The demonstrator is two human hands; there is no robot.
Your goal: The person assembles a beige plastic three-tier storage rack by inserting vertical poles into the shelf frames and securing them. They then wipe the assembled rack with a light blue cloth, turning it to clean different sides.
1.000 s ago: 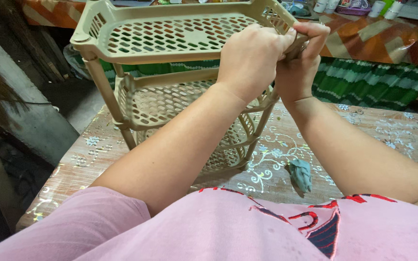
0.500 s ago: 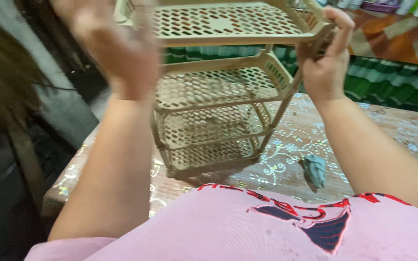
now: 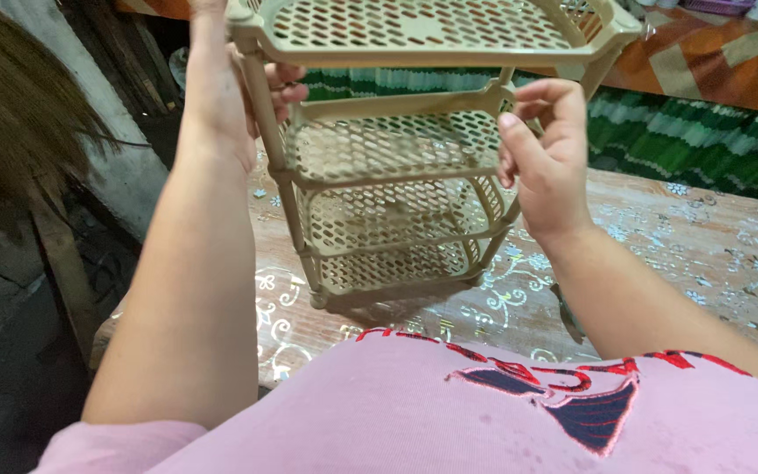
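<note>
Single head-worn view, looks down and forward over the wearer's chest, close on both hands (image 3: 221, 96) and the surface (image 3: 686, 254).

The person wears a pink short-sleeved shirt (image 3: 414, 412) with a red and dark blue printed design (image 3: 563, 399) on the chest. Both forearms are bare below the sleeves. The left hand (image 3: 221, 96) and right hand (image 3: 547, 154) carry no rings, watch or gloves.

Beige plastic rack (image 3: 396, 149), four perforated tiers on corner posts, all lattice holes and raised rims. It stands upright near the table's (image 3: 704, 254) left edge, bottom tier on the patterned cover.
</note>
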